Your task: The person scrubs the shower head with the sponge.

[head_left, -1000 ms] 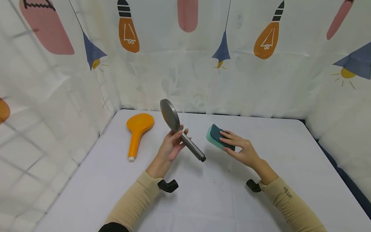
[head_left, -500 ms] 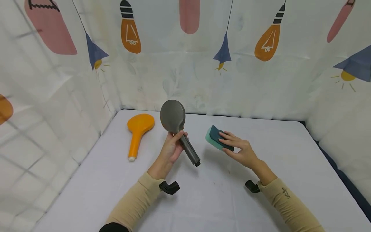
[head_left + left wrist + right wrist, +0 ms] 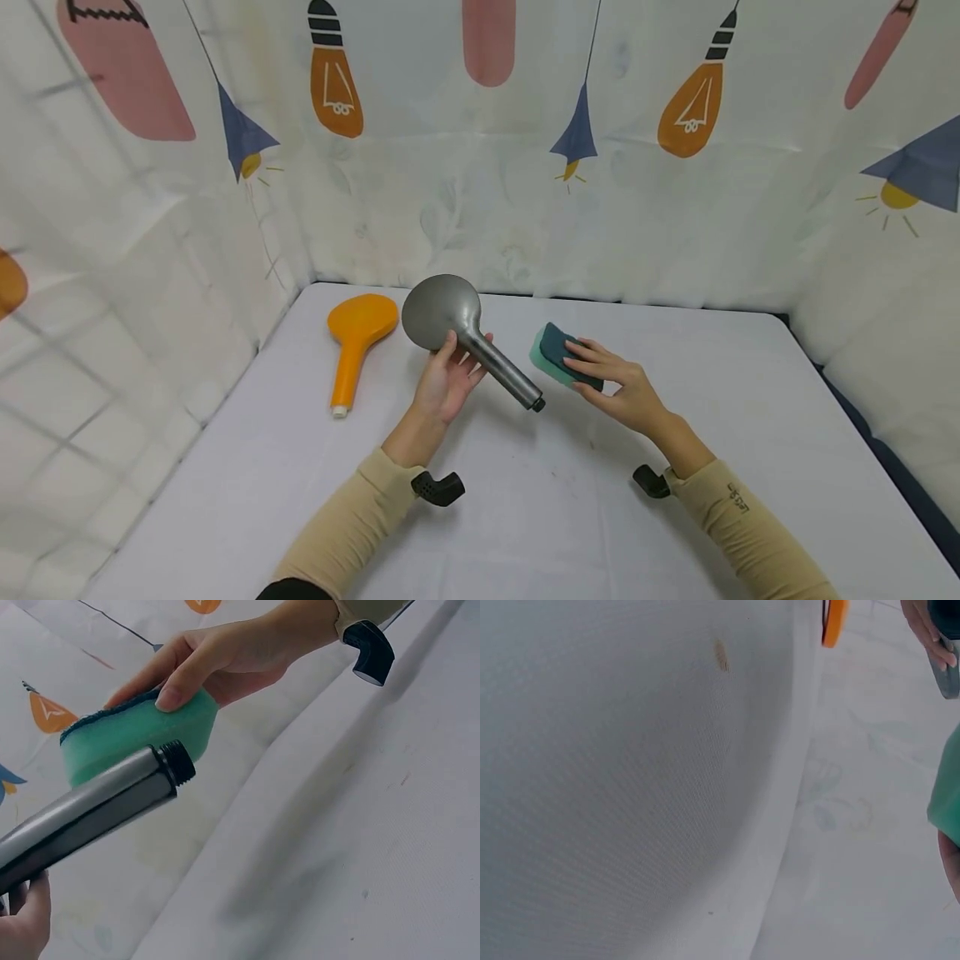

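My left hand (image 3: 441, 392) holds a grey metallic shower head (image 3: 439, 310) up over the table, thumb at its neck and fingers behind it. Its smooth rounded back faces me, and the handle slants down to the right, ending in a black threaded tip (image 3: 178, 763). My right hand (image 3: 628, 395) grips a two-layer sponge (image 3: 561, 354), dark teal scouring side up and mint green foam below. In the left wrist view the sponge lies just behind the handle's end. An orange shower head (image 3: 358, 329) with a white handle end rests on the table, left of my left hand.
A white cloth covers the table (image 3: 525, 517). White printed curtains (image 3: 480, 192) with lamps and bulbs hang behind and at both sides. Black wrist cameras (image 3: 438, 488) sit on both beige sleeves.
My left hand has turned the grey shower head from nearly edge-on to back-side up, and its round end has come slightly lower. The right hand and sponge have barely moved.
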Demonstrator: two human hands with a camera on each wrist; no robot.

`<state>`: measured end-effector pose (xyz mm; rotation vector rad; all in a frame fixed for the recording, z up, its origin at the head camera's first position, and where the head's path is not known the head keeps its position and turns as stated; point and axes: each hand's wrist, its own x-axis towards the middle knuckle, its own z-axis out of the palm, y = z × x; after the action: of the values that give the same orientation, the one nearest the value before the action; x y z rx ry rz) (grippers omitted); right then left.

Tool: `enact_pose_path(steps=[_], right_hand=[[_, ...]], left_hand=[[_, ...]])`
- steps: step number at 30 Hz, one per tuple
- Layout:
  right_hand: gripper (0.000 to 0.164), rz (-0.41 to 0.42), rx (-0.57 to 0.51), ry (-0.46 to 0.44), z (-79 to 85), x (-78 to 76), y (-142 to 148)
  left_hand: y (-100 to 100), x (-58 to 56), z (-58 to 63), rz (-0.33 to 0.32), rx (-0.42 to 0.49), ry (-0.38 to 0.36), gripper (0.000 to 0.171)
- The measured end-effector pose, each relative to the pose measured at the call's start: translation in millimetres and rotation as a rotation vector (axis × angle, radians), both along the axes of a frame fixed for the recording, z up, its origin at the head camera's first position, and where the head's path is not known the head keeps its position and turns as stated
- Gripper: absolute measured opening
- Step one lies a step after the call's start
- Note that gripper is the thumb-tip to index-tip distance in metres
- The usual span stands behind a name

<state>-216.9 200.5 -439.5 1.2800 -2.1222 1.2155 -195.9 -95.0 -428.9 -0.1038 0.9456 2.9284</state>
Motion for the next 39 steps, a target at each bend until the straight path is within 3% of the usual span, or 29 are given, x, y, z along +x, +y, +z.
enact_pose_path(steps=[8, 13, 22, 25, 30, 36, 39], right_hand=[[0.055, 0.010, 0.009, 0.031, 0.8, 2.9, -3.6], [0.039, 0.032, 0.051, 0.137, -0.4, 5.4, -9.3], [0.038, -0.058, 0.241, 0.374, -2.8, 6.5, -21.3], [0.037, -0.085, 0.251, 0.347, -2.4, 6.0, -28.1], [0.056, -0.120, 0.246, 0.294, 3.7, 5.4, -46.3], [0.058, -0.030, 0.348, 0.463, 6.0, 5.5, -48.7], [0.063, 0.019, 0.368, 0.487, 3.1, 4.5, -38.6]], left_hand=[[2.9, -0.3, 0.9, 0.018, -0.061, 0.022, 0.055], [5.4, -0.3, 0.5, 0.033, -0.071, 0.006, 0.055], [14.9, 0.7, -0.7, 0.059, -0.083, -0.017, 0.055], [18.2, 1.5, -2.5, 0.061, -0.082, -0.023, 0.055], [24.7, 2.3, -3.7, 0.050, -0.111, -0.050, 0.056], [23.7, -0.9, -2.6, 0.074, -0.130, -0.109, 0.054], [20.1, -2.1, -3.4, 0.079, -0.119, -0.118, 0.054]])
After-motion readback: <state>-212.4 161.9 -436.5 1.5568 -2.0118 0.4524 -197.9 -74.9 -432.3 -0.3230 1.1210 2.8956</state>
